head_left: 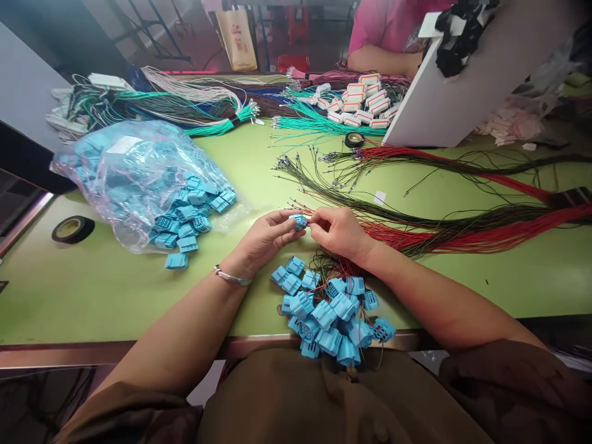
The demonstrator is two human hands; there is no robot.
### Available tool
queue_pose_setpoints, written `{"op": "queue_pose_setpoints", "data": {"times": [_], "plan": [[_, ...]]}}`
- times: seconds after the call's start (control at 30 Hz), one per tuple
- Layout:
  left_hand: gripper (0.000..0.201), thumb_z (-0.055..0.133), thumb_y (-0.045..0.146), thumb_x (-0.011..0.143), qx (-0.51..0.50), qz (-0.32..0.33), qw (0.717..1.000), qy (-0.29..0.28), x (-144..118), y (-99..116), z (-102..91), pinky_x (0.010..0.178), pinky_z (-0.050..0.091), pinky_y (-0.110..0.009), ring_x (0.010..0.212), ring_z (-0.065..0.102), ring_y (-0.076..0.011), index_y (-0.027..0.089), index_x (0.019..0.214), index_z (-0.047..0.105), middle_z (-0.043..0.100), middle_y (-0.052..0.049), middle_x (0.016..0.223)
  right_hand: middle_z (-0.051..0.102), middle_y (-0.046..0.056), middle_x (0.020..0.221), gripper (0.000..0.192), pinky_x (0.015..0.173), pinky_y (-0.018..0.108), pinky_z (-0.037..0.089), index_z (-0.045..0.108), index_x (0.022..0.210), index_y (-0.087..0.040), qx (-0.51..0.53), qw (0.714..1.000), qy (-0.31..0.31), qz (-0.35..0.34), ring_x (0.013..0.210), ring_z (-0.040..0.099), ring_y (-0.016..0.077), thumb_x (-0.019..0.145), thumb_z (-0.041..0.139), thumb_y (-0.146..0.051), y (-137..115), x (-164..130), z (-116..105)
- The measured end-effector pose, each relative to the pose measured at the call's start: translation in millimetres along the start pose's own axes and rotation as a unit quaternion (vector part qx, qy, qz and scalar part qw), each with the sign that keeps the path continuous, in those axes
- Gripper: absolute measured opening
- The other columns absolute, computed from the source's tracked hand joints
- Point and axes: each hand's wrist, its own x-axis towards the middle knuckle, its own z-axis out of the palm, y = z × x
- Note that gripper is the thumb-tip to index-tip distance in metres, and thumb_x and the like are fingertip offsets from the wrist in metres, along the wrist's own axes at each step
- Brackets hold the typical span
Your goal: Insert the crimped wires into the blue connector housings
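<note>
Plastic, small and pale blue: the connector (298, 221) sits pinched between the fingertips of the left hand (266, 237), thumb below and fingers curled over the top, raised a little off the green table (92, 290). The right hand (337, 231) is touching it from the other side, fingertips drawn together in a fine pinch; it seems to hold the tip of a thin wire against the connector, though the wire end is too small to make out for certain. I'd judge the connector light and stiff, hard-shelled with smooth, slightly slippery faces, best taken by its flat sides so the cavity face stays open toward the right hand. The wires will be limp and springy, with delicate metal tips, so they want holding close behind the tip. Counting: one connector is in the hands. Just below the hands, at the near edge, lies a pile (330, 314) of about twenty blue connectors already trailing red and dark wires. To the left of the left hand a clear bag (134, 179) holds many more, too many to count, with about a dozen spilled at its mouth. Right of the right hand run two long bundles, red wires (485, 237) and dark wires (416, 213). One tape roll (73, 229) lies far left.
</note>
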Motion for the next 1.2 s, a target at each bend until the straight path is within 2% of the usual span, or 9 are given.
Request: {"op": "queue_pose_setpoints", "data": {"times": [0.17, 0.4, 0.57, 0.67, 0.77, 0.9, 0.97, 1.1, 1.2], "plan": [[0.029, 0.082, 0.026, 0.073, 0.012, -0.003, 1.000, -0.013, -1.2, 0.1, 0.6, 0.087, 0.055, -0.027, 0.095, 0.069, -0.0164, 0.013, 0.099, 0.076, 0.074, -0.012, 0.107, 0.061, 0.000, 0.061, 0.016, 0.059, 0.024, 0.033, 0.064, 0.066, -0.017, -0.055, 0.998, 0.000, -0.014, 0.057, 0.047, 0.0106, 0.078, 0.053, -0.019, -0.5, 0.1, -1.9], [0.034, 0.088, 0.026, 0.063, 0.054, -0.003, 0.998, -0.009, -2.7, -4.0, 7.5, 0.081, 0.056, -0.029, 0.085, 0.069, -0.0156, 0.014, 0.093, 0.077, 0.075, -0.010, 0.101, 0.059, 0.002, 0.062, 0.019, 0.059, 0.027, 0.029, 0.058, 0.063, -0.017, -0.141, 0.989, -0.028, -0.030, 0.056, 0.042, 0.0114, 0.080, 0.052, -0.019, -5.4, -1.4, 3.2], [0.032, 0.086, 0.027, 0.066, 0.008, 0.017, 1.000, 0.006, -5.9, -3.0, 10.5, 0.083, 0.056, -0.028, 0.086, 0.069, -0.0149, 0.014, 0.093, 0.076, 0.075, -0.009, 0.099, 0.059, 0.001, 0.062, 0.017, 0.059, 0.025, 0.033, 0.060, 0.065, -0.017, -0.070, 0.997, -0.027, -0.034, 0.057, 0.045, 0.0109, 0.080, 0.053, -0.020, -5.3, -2.5, -3.0], [0.029, 0.085, 0.027, 0.069, -0.030, 0.029, 0.999, 0.010, -7.1, 1.8, 10.1, 0.083, 0.055, -0.027, 0.082, 0.069, -0.0128, 0.013, 0.092, 0.075, 0.075, -0.008, 0.094, 0.066, 0.002, 0.072, 0.020, 0.059, 0.025, 0.038, 0.068, 0.082, -0.016, -0.022, 0.999, 0.012, 0.023, 0.057, 0.049, 0.0108, 0.084, 0.052, -0.027, -2.2, 11.9, -13.0], [0.029, 0.086, 0.025, 0.067, -0.051, 0.022, 0.998, 0.019, -6.9, 5.1, 8.7, 0.081, 0.056, -0.027, 0.077, 0.068, -0.0121, 0.011, 0.089, 0.074, 0.073, -0.006, 0.088, 0.070, 0.007, 0.085, 0.024, 0.063, 0.028, 0.041, 0.073, 0.088, -0.017, -0.145, 0.985, 0.023, 0.087, 0.064, 0.054, 0.0141, 0.083, 0.058, -0.034, 2.9, 40.5, -15.9], [0.030, 0.086, 0.023, 0.066, -0.064, 0.017, 0.998, 0.021, -7.9, 7.0, 8.2, 0.082, 0.056, -0.029, 0.076, 0.068, -0.0128, 0.010, 0.090, 0.073, 0.073, -0.007, 0.086, 0.070, 0.011, 0.073, 0.012, 0.059, 0.030, 0.038, 0.073, 0.069, -0.017, -0.303, 0.938, -0.091, 0.144, 0.066, 0.057, 0.0184, 0.074, 0.067, -0.026, 8.8, 80.7, -7.5], [0.029, 0.086, 0.023, 0.067, -0.064, 0.018, 0.998, 0.024, -9.4, 7.9, 8.5, 0.083, 0.055, -0.030, 0.078, 0.068, -0.0132, 0.011, 0.090, 0.073, 0.073, -0.007, 0.087, 0.067, 0.008, 0.066, 0.009, 0.057, 0.028, 0.037, 0.073, 0.066, -0.016, -0.279, 0.945, -0.094, 0.145, 0.061, 0.055, 0.0155, 0.071, 0.066, -0.018, 10.1, 98.3, -8.8], [0.029, 0.085, 0.022, 0.067, -0.068, 0.017, 0.997, 0.019, -10.7, 8.3, 8.3, 0.085, 0.055, -0.031, 0.081, 0.068, -0.0141, 0.010, 0.091, 0.073, 0.073, -0.009, 0.090, 0.060, 0.004, 0.053, 0.016, 0.055, 0.027, 0.040, 0.072, 0.063, -0.010, -0.133, 0.980, -0.001, 0.149, 0.050, 0.049, 0.0103, 0.074, 0.062, -0.017, 9.0, 132.5, -28.2], [0.029, 0.085, 0.022, 0.068, -0.076, 0.016, 0.997, 0.019, -9.5, 6.7, 7.2, 0.086, 0.055, -0.031, 0.083, 0.068, -0.0141, 0.010, 0.092, 0.073, 0.073, -0.009, 0.091, 0.059, 0.004, 0.054, 0.017, 0.054, 0.026, 0.045, 0.071, 0.066, -0.008, -0.030, 0.992, 0.057, 0.108, 0.048, 0.046, 0.0072, 0.076, 0.062, -0.018, 2.5, 151.9, -36.9]]}}
